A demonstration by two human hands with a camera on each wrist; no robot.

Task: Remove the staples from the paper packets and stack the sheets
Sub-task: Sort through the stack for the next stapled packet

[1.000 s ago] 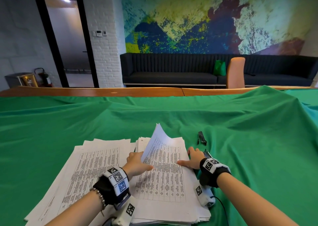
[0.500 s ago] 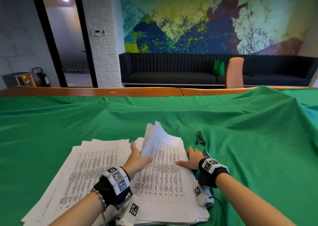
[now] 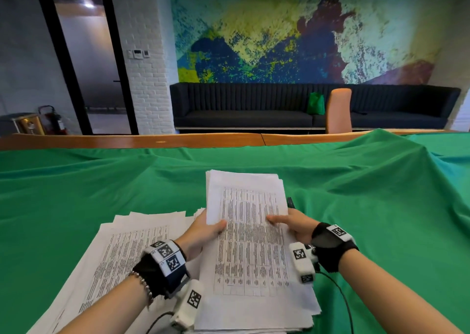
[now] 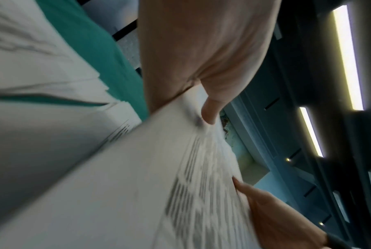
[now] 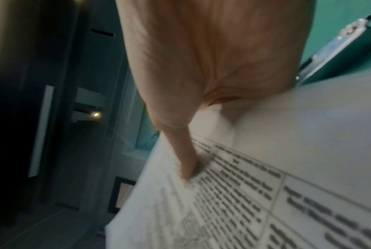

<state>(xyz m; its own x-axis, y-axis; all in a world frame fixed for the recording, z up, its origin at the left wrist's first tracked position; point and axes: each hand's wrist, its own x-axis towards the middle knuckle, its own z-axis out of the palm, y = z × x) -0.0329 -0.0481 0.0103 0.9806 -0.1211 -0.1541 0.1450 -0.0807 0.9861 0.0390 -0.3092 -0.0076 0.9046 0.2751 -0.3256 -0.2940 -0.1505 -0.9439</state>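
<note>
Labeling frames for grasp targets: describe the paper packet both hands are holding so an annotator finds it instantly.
On the green cloth-covered table, two piles of white printed sheets lie near the person. Above the right-hand pile, the lifted packet of white table-printed sheets is held by the left hand and right hand at its side edges. It alone is raised and tilted; the rest lie flat.
</note>
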